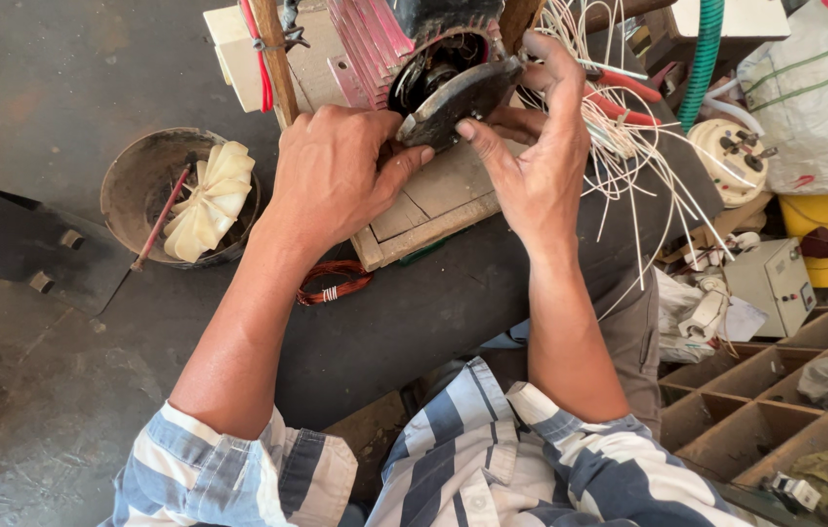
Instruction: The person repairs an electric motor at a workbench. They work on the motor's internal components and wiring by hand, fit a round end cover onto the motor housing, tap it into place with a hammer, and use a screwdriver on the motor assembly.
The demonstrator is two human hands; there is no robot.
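Both hands are on the dark round end cover (458,101) of a small electric motor (433,59), the one with the pink finned body sitting on a wooden board (433,200) at the top middle of the view. Left hand (336,176) is curled against the lower left edge of the cover, thumb pressed up near the rim. Right hand (531,161) is more spread out, thumb on the face of the cover and fingers hooked over the top edge, so both are gripping the same plate, neither one closed into a fist.

The cover sits tilted across the mouth of the motor, not flush, so to me this looks like the stage of working the cover on or off the housing; can't tell which. Either way it'd need even pressure from both sides so it doesn't jam crooked.

Around it: a bunch of white wires (628,166) hanging off to the right with red-handled pliers (624,98) in among them, a coil of copper wire (334,281) on the floor, and a cream plastic fan blade (209,200) lying in a rusty round bowl (131,185) on the left.
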